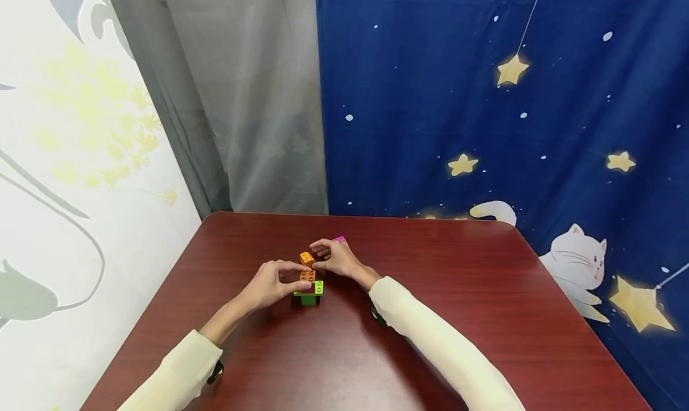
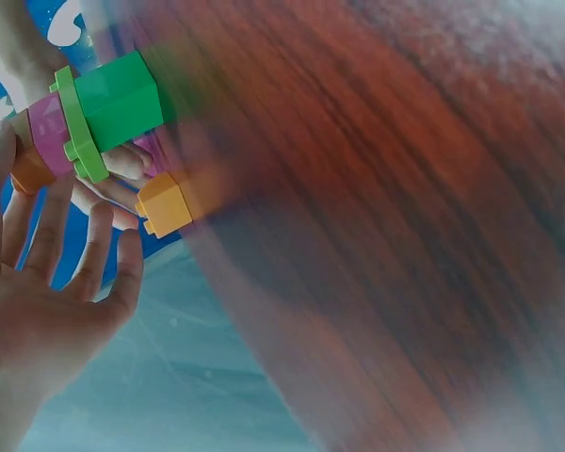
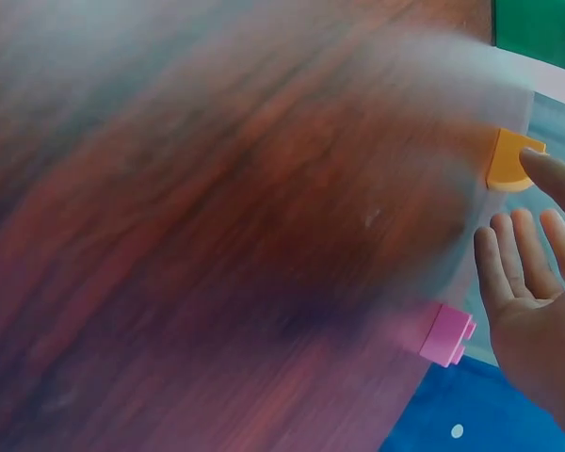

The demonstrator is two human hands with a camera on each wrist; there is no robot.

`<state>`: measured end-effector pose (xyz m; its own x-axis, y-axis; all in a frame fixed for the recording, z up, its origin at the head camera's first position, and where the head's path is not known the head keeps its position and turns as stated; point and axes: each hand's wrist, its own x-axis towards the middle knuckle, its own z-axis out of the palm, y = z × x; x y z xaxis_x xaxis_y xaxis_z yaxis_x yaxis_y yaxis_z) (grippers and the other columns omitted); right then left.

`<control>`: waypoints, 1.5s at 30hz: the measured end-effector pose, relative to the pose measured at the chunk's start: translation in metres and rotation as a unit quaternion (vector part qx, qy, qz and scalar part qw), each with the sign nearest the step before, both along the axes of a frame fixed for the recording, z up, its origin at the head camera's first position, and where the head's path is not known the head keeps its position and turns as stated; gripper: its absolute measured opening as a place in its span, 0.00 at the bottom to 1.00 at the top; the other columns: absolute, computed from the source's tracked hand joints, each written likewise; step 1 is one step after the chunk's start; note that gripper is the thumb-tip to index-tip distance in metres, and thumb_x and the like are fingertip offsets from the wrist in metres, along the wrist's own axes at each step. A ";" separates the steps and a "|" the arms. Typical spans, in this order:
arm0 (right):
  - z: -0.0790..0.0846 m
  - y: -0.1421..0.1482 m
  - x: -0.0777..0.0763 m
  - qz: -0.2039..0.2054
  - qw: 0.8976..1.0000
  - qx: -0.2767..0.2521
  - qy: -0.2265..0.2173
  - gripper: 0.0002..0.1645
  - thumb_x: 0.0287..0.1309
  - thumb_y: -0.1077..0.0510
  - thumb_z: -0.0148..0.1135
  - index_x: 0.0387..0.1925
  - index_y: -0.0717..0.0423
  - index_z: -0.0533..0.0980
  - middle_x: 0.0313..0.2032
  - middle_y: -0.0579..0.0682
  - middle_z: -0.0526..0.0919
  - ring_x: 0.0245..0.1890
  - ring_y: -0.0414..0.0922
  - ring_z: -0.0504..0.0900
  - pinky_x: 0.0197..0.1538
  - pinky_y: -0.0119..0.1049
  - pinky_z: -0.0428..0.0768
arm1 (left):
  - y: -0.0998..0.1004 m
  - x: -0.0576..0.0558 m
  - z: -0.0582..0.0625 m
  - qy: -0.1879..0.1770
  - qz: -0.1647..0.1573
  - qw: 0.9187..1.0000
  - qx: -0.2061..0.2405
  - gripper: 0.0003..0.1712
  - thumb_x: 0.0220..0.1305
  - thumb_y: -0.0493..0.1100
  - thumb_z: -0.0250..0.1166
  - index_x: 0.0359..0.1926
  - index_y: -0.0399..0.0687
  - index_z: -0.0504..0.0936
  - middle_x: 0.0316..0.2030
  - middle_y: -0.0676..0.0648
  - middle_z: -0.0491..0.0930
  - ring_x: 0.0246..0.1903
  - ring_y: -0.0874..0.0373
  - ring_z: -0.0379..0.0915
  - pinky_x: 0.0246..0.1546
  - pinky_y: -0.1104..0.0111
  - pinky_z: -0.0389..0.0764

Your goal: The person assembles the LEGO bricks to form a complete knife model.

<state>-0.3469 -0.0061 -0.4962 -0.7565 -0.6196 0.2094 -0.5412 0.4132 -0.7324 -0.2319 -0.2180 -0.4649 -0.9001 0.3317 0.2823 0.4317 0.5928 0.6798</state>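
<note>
A small brick stack stands on the table. From the bottom it has a green block (image 2: 121,99), a lime-green plate (image 1: 319,288), a purple brick (image 2: 50,134) and a dark orange brick (image 1: 308,276) on top. My left hand (image 1: 271,285) pinches the dark orange brick between thumb and fingers. Just behind the stack lies a yellow-orange brick (image 1: 306,258) with a curved side. Over that brick, my right hand (image 1: 340,259) reaches in with spread fingers; its thumb overlaps the brick in the right wrist view, and contact is unclear.
A pink brick (image 3: 446,335) lies beyond the right hand, which partly covers it in the head view. The dark red wooden table (image 1: 430,279) ends at a rounded back edge. Behind it hang a grey curtain (image 1: 264,100) and a blue star-patterned one (image 1: 420,100).
</note>
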 end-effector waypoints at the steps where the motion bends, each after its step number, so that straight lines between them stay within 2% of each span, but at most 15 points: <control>1: 0.000 -0.001 -0.001 0.002 1.000 0.001 -0.003 0.30 0.57 0.67 0.76 0.61 0.65 0.78 0.55 0.59 0.86 0.52 0.53 0.86 0.55 0.41 0.84 | 0.001 0.000 0.000 -0.001 0.000 1.000 0.002 0.21 0.58 0.56 0.79 0.50 0.57 0.91 0.45 0.54 0.88 0.47 0.53 0.82 0.43 0.57 0.84; 6: 0.000 -0.007 -0.003 0.017 1.000 0.013 -0.013 0.31 0.58 0.69 0.74 0.63 0.65 0.77 0.57 0.60 0.84 0.56 0.54 0.84 0.57 0.40 0.82 | 0.002 -0.001 0.001 0.003 -0.007 1.000 0.006 0.19 0.59 0.55 0.79 0.50 0.56 0.91 0.46 0.53 0.88 0.48 0.53 0.83 0.44 0.55 0.85; 14: 0.001 -0.013 -0.003 0.028 0.999 0.015 0.007 0.26 0.59 0.68 0.74 0.59 0.65 0.79 0.53 0.59 0.87 0.54 0.52 0.86 0.57 0.41 0.82 | 0.002 0.000 0.002 -0.007 -0.011 1.000 0.016 0.20 0.59 0.54 0.79 0.50 0.55 0.91 0.47 0.51 0.89 0.49 0.51 0.84 0.46 0.52 0.85; 23: 0.005 -0.003 -0.001 0.016 1.000 0.007 -0.014 0.26 0.58 0.66 0.76 0.58 0.62 0.81 0.50 0.57 0.88 0.50 0.51 0.87 0.54 0.39 0.84 | 0.002 0.003 0.002 -0.010 -0.003 1.000 0.010 0.20 0.59 0.55 0.79 0.49 0.55 0.91 0.46 0.51 0.89 0.49 0.51 0.84 0.46 0.53 0.85; 32: 0.003 0.007 -0.003 0.004 1.000 0.021 0.011 0.22 0.57 0.64 0.78 0.53 0.62 0.83 0.47 0.57 0.89 0.47 0.51 0.89 0.54 0.40 0.84 | 0.002 0.004 0.005 -0.014 -0.002 1.000 0.006 0.21 0.58 0.57 0.79 0.50 0.56 0.91 0.46 0.52 0.89 0.49 0.48 0.83 0.47 0.50 0.84; 45: 0.002 0.016 -0.001 -0.006 0.999 0.033 0.013 0.22 0.56 0.64 0.78 0.52 0.60 0.83 0.47 0.56 0.89 0.47 0.50 0.89 0.52 0.39 0.85 | 0.001 0.002 0.003 -0.012 -0.004 1.000 0.005 0.19 0.59 0.56 0.79 0.50 0.58 0.91 0.46 0.53 0.89 0.49 0.50 0.83 0.46 0.51 0.84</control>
